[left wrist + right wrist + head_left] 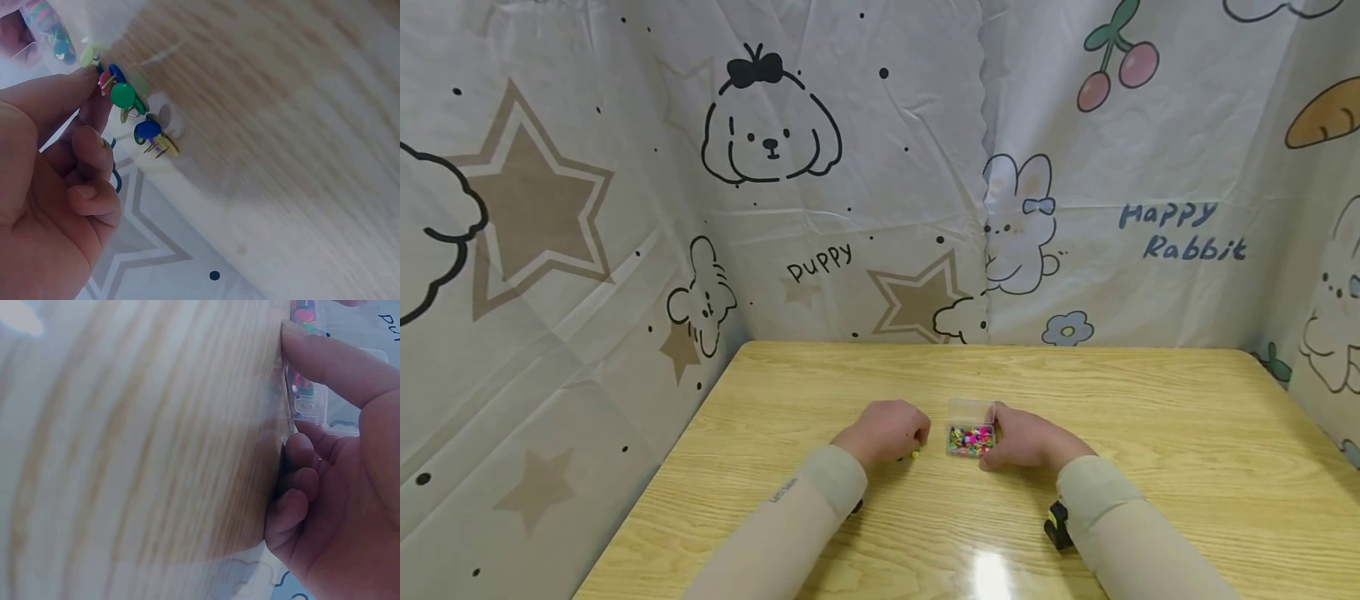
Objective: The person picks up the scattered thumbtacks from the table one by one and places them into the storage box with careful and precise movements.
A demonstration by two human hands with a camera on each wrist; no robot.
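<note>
In the left wrist view, my left hand (56,162) has its thumb and index fingertips together at a yellow-green thumbtack (90,56), pinching at the edge of a small group of tacks. Among these lie a green tack (123,95) and a blue tack (148,129), some with their metal points showing. My right hand (1022,437) grips the right side of a small clear plastic box (949,443), thumb at the near side and fingers behind. Colourful thumbtacks (972,440) fill the box, and its clear lid (966,411) stands raised at the back.
The wooden table (1150,400) runs back to a printed cloth (850,200) hanging at the back and sides. A black and yellow device (1057,527) is on the right wrist, below the sleeve cuff.
</note>
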